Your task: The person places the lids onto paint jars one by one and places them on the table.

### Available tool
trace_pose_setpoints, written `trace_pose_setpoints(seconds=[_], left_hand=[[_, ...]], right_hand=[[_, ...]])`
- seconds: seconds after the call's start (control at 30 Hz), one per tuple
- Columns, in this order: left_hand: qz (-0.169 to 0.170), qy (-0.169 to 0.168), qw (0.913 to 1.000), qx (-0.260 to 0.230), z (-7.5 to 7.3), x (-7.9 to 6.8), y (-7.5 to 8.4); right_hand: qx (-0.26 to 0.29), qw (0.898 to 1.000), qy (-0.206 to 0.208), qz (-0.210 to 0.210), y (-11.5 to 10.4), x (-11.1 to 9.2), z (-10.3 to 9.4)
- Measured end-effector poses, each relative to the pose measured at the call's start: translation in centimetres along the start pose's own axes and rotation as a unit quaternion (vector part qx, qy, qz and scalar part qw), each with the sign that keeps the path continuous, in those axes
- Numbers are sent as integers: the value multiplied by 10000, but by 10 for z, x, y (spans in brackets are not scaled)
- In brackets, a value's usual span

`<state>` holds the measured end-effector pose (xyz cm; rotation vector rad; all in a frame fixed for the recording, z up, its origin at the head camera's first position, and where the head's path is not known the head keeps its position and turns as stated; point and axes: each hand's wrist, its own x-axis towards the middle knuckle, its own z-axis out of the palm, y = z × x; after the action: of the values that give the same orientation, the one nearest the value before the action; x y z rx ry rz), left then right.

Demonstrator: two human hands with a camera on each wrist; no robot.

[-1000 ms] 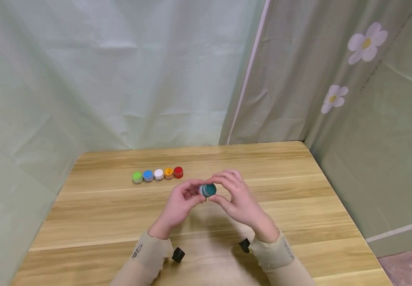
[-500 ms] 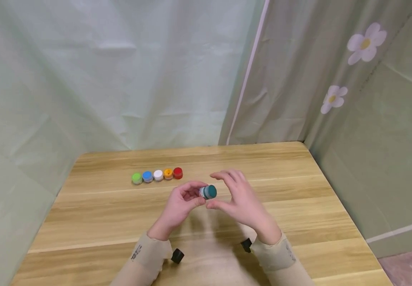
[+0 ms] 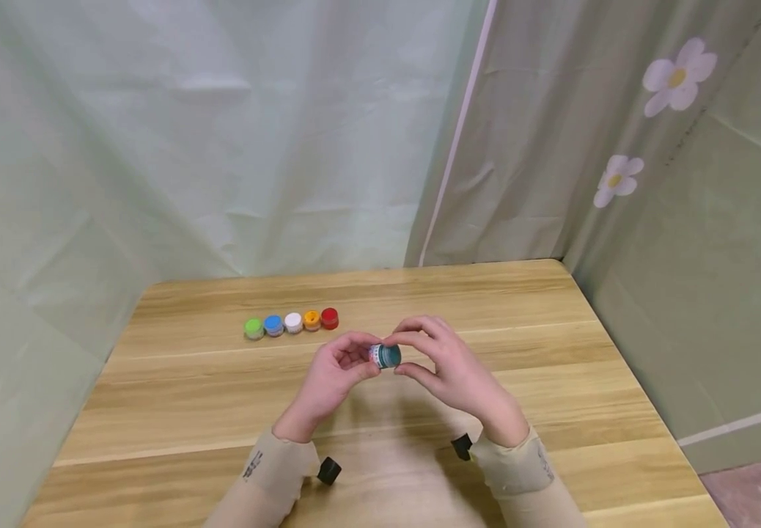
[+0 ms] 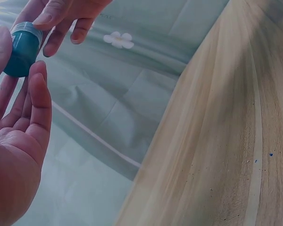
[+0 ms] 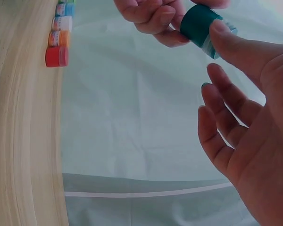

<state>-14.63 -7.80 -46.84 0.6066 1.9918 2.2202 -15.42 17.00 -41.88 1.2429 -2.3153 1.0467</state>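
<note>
A small teal paint jar is held above the wooden table in the head view, tilted with its lid towards the right. My left hand grips the jar's body between thumb and fingers. At the lid, the thumb and forefinger of my right hand pinch the rim from either side. In the left wrist view the jar shows a teal body and a clear cap. The right wrist view has my right thumb lying across the jar, with the other fingers loosely spread below.
Towards the back left of the table stands a row of similar jars: light green, blue, white, orange and red. Pale curtains hang behind and beside the table.
My right hand had let go of the lid and spread its fingers half a second ago; now its thumb and forefinger are back on it. My left hand stays put with the paint jar.
</note>
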Motion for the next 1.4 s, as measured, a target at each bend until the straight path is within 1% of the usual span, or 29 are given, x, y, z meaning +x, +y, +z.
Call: trace_pose_setpoints(seconds=[0.13, 0.27, 0.43, 0.53, 0.63, 0.77, 0.9, 1.07, 1.27, 1.4], left_hand=[[38, 3, 10000, -25, 1, 0, 0], [54, -13, 10000, -20, 1, 0, -1], [79, 14, 10000, -53, 1, 0, 0], [136, 29, 9998, -112, 0, 0, 2], [163, 4, 9996, -247, -1, 0, 3], [135, -38, 9990, -430, -2, 0, 5], [122, -84, 9989, -447, -2, 0, 6], [125, -96, 9989, -451, -2, 0, 7], [68, 11, 9996, -262, -2, 0, 8], [9, 57, 9999, -160, -2, 0, 9]], right_hand=[[-121, 9997, 74, 217, -1, -1, 0], [-233, 9982, 141, 539, -3, -1, 0], [-241, 9967, 97, 770, -4, -3, 0], [-118, 9980, 68, 622, -4, -3, -3], [10, 9997, 44, 255, -3, -2, -5], [35, 9997, 57, -237, -1, 0, -5], [-25, 9990, 194, -406, -2, 1, -3], [-224, 9993, 254, -187, -3, 2, -2], [-461, 9984, 64, 327, -7, 1, 0], [-543, 9965, 40, 636, -10, 2, 2]])
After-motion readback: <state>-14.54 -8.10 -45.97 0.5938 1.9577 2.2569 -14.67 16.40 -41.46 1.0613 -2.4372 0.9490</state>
